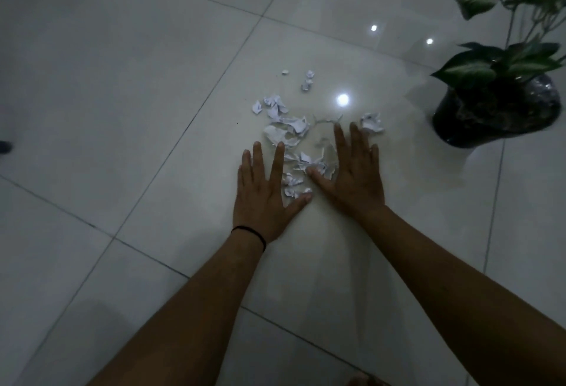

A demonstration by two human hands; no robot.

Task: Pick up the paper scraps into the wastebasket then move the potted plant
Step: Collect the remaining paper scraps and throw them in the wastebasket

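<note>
Paper scraps [286, 128] litter dim, seemingly glossy tiles [122, 79].

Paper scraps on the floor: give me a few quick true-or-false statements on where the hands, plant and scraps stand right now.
1. Both hands lie open and flat on the tiled floor. True: left hand, right hand.
2. The paper scraps are already in a wastebasket. False: they lie on the floor; no wastebasket shows.
3. The potted plant stands to the right of the scraps. True.
4. The right wrist wears a black band. False: the black band is on the left wrist.
5. The left hand grips the plant. False: it rests beside the scraps.
</note>
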